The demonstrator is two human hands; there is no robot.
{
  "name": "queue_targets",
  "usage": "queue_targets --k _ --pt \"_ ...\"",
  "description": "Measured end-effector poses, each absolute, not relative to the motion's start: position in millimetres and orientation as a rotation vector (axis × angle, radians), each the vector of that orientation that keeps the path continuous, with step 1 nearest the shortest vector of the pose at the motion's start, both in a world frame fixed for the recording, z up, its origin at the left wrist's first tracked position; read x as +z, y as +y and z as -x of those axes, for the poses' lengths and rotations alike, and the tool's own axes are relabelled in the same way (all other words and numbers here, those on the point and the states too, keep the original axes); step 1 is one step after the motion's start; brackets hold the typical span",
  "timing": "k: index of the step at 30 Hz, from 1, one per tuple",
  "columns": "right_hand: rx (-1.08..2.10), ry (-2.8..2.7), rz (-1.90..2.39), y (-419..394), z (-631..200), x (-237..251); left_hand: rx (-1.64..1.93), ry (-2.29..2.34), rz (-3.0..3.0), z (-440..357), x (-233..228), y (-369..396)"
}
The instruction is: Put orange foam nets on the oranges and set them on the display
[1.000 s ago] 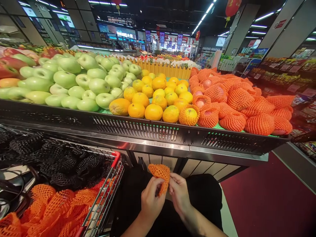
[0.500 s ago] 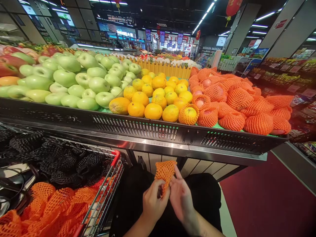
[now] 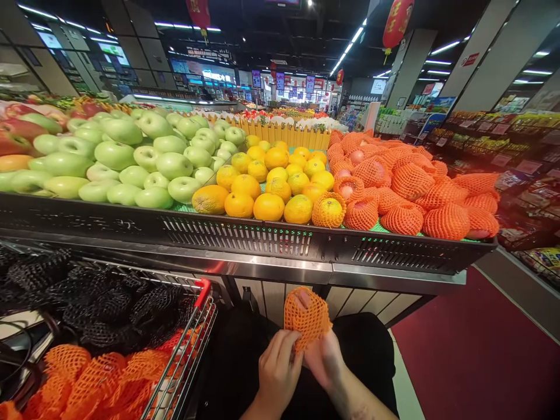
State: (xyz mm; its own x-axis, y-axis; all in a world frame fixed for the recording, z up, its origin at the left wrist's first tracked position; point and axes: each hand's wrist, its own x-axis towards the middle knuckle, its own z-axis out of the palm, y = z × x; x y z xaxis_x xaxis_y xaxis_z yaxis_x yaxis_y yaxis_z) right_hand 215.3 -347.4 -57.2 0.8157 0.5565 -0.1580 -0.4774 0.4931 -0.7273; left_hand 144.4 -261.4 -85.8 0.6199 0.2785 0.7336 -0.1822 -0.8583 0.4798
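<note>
Right hand: we find the right hand [image 3: 324, 357] with its fingers pushed up inside an orange foam net sleeve [image 3: 306, 318], stretching it from within.
Left hand: we find the left hand [image 3: 277, 370] curled shut on the sleeve's lower left edge.
Sleeve position: we note it low at centre, in front of the person's dark clothing and below the steel edge of the display surface [image 3: 262, 265].
Display: we record green apples [image 3: 144, 157] at left, bare oranges [image 3: 268, 205] in the middle, and netted fruit [image 3: 406, 186] at right; one netted orange [image 3: 329, 211] sits just beside the bare ones.
Cart: we see a shopping cart [image 3: 199, 318] at lower left, holding loose orange nets [image 3: 87, 382] in front and black nets [image 3: 100, 303] behind.
</note>
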Motion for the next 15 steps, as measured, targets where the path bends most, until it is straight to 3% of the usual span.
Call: queue_targets --k 4,7,11,15 --pt "0.461 0.026 0.956 -345.8 -217.7 -54.5 1.254 0.077 -2.228 -145.6 -83.1 -260.7" --pt "0.543 -0.125 0.955 -346.0 -225.7 -38.0 1.303 0.027 -2.187 -143.2 -79.4 -261.3" --pt "0.722 -0.78 0.98 -350.7 -258.9 24.4 1.263 -0.081 -2.179 -134.9 -84.7 -258.3" --pt "0.426 -1.021 1.179 -350.8 -322.5 101.8 1.155 0.039 -2.119 -128.6 -94.5 -253.1"
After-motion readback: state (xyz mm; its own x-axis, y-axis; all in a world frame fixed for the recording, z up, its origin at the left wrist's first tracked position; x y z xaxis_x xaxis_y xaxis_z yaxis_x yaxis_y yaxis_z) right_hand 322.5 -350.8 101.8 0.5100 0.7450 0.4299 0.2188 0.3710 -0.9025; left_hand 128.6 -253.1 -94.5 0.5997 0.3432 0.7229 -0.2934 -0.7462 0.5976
